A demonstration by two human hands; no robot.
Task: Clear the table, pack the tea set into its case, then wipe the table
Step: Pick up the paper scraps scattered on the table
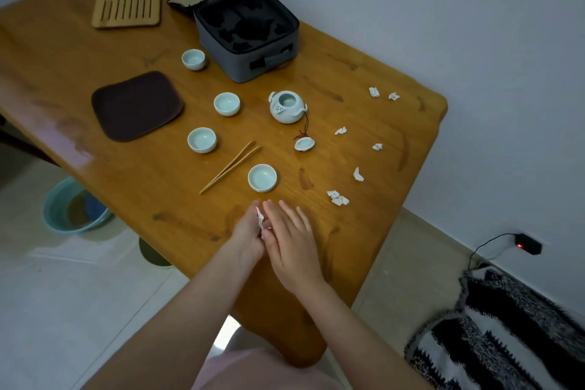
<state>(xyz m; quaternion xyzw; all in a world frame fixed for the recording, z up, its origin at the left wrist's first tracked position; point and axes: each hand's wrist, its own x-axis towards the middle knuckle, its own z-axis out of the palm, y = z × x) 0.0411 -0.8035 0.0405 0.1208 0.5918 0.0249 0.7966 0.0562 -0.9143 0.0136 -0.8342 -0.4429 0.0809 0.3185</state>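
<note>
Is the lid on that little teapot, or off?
Off. The teapot stands open-topped; its lid lies on the table beside it, joined by a dark cord.

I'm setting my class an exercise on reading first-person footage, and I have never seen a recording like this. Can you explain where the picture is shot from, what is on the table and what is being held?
There is no machine here. A person works with bare hands, filmed by one camera worn on the head, looking down. On the wooden table lie four pale cups, a teapot with its lid off beside it, bamboo tongs, a dark mat, a slatted tray, an open grey case and loose paper scraps. The left hand holds one crumpled scrap. The right hand lies beside it, fingers straight.
</note>
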